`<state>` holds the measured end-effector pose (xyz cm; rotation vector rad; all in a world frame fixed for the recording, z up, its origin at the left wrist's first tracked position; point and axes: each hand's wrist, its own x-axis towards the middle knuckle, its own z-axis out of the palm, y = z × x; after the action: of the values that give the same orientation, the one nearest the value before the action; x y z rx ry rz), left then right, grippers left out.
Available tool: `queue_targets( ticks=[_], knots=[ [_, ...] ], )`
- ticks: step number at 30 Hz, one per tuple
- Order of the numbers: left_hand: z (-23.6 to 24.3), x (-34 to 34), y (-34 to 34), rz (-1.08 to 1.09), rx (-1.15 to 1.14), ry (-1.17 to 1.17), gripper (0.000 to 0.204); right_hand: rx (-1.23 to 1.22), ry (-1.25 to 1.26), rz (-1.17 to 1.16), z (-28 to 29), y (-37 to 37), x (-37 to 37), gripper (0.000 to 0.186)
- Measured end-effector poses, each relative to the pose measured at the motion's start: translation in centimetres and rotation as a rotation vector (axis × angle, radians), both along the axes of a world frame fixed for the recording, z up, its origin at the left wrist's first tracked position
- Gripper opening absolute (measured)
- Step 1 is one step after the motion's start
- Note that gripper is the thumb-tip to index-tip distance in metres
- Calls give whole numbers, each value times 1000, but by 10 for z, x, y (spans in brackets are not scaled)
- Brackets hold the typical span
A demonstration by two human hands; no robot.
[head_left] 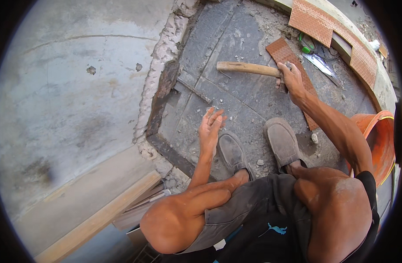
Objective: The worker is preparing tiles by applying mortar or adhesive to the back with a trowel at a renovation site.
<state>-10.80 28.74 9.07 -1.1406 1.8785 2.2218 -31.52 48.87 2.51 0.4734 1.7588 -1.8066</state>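
Observation:
My right hand (pixel 289 79) is closed around a hammer close to its head, most of which the fingers hide. The hammer's pale wooden handle (pixel 245 67) points left over the dark floor. Low over the floor, my left hand (pixel 211 125) has its fingers loosely spread and nothing visible in them. Just beyond those fingertips lies a thin grey rod like a chisel (pixel 195 90), its far end by the broken wall edge. Beneath my right hand a reddish-brown patterned tile strip (pixel 309 90) rests on the floor.
At left, a grey wall (pixel 78 87) ends in a chipped edge (pixel 159 65). An orange bucket (pixel 376 144) stands at right. Brown tiles (pixel 313 22) line the curved far edge, near a trowel-like metal blade (pixel 320 65) and a green-and-grey object (pixel 305 44). Wooden planks (pixel 100 219) lie lower left.

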Motion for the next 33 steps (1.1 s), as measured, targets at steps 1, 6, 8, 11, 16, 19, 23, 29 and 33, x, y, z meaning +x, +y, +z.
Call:
queue_targets(
  ticks=[1, 6, 8, 11, 16, 19, 23, 29, 33],
  knots=[
    [9, 7, -2, -79, 5, -44, 51, -77, 0, -44, -3, -26, 11, 27],
    [16, 20, 13, -473, 72, -228, 53, -172, -59, -203, 1, -51, 33, 29],
    [11, 21, 24, -565, 42, -277, 54, -152, -35, -195, -13, -43, 40, 30],
    [22, 27, 32, -639, 49, -365, 54, -113, -4, -154, -17, -36, 46, 33],
    [38, 38, 36, -698, 42, -421, 51, -30, 75, -146, -24, -30, 46, 39],
    [51, 35, 33, -714, -14, -434, 50, 43, 103, -104, -14, -32, 46, 43],
    [63, 23, 34, -775, -70, -444, 50, 118, 124, -67, -1, -35, 51, 44],
    [54, -1, 42, -902, -95, -425, 48, 339, 222, 129, -30, -15, 49, 39],
    [60, -21, 29, -949, -162, -368, 48, 486, 278, 268, -11, -19, 35, 35]
  ],
)
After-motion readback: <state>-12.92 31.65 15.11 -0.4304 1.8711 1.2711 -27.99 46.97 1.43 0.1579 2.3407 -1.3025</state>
